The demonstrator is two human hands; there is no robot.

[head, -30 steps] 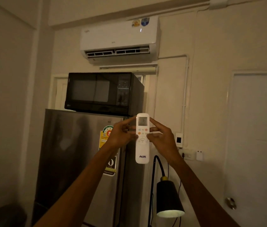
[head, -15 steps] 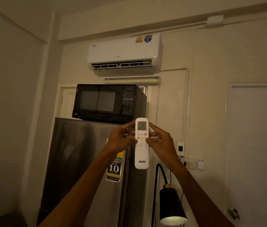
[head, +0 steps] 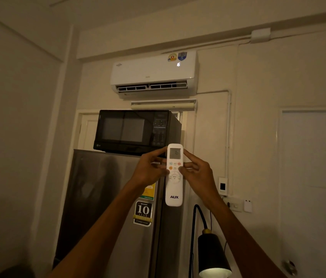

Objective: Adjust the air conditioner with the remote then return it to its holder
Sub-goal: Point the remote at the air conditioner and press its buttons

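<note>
Both bare forearms rise from the lower edge of the frame toward its centre; the left hand [head: 149, 171] and right hand [head: 195, 173] face each other, fingers [head: 187, 157] curled inward, pinching the remote [head: 174, 175] between them.

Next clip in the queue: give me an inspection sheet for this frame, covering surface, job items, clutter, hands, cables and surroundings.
Surface: nothing seen; the work is done in the air, facing a wall.
Job's things: white remote held upright; air conditioner on the wall above, display lit; holder not identifiable.
Clutter: nothing seen.
Grippers: left hand and right hand both grip the remote, right thumb on its buttons.
Cables: black lamp cord beside the fridge; white conduit up the wall.
Surroundings: microwave on top of steel fridge; lit black lamp; door at right; dim room.
</note>
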